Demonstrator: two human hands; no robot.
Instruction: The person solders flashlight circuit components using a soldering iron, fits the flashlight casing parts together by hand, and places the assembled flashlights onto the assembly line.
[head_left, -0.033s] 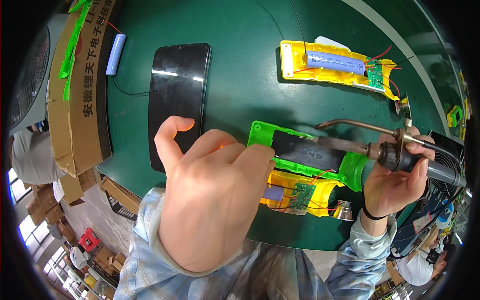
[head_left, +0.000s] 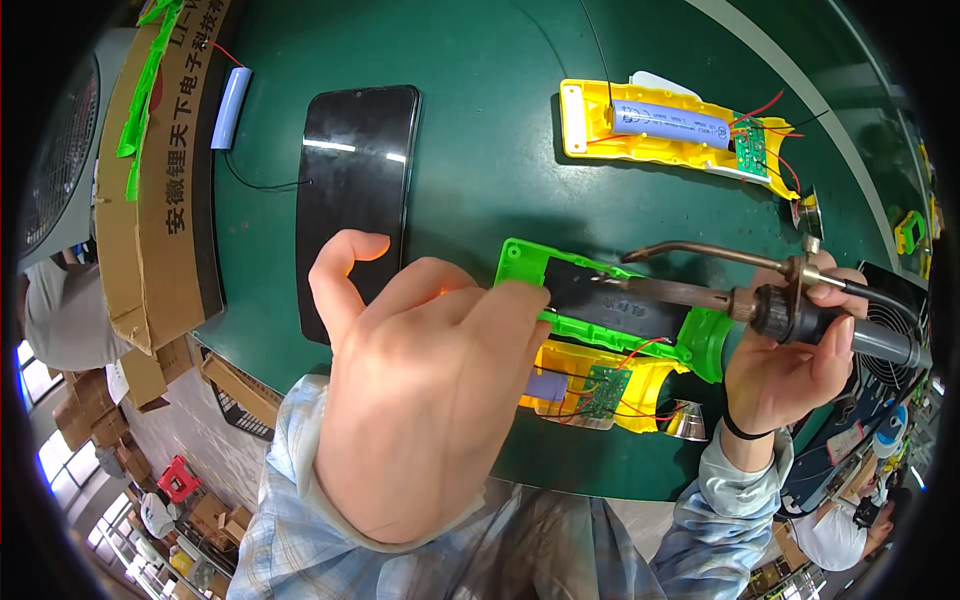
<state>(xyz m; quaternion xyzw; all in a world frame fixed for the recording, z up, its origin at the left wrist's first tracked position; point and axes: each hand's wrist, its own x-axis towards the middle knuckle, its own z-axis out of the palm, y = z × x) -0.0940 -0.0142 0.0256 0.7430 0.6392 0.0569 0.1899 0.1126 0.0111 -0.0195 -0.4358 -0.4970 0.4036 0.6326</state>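
Two bare hands at work on the bench (head_left: 480,130); clock read from the green housing (head_left: 522,262), which lies just toward 3 o'clock of the middle of view, its round end toward 4. Black panel (head_left: 640,318) sits inside it, dark characters marked on its face. Left hand (head_left: 420,390) between 8 and 9, back upward, its thumb-side fingers bent down at the housing's near-9 end; their tips are partly hidden, so cannot tell whether they pinch something or only press. Little finger hooked out over the lower part of a black phone (head_left: 352,190), which lies toward 10. Right hand (head_left: 785,375) between 3 and 4, fingers wrapped round the soldering iron (head_left: 770,312), shaft pointing to 9, tip over the black panel; contact not clear. Bent metal tube (head_left: 700,250), clamped to the iron, runs above the shaft and ends near the tip. At 6, close by and partly behind the left hand: a yellow housing (head_left: 650,380) with blue cell, green board, red wires and a cone reflector (head_left: 687,422). Between 12 and 1, well apart: a second yellow housing (head_left: 598,148), likewise fitted, blue cell (head_left: 670,124) along it. Far out at 10, a loose blue cell (head_left: 231,108), black wire trailing to the phone; beyond it a cardboard box (head_left: 165,230)
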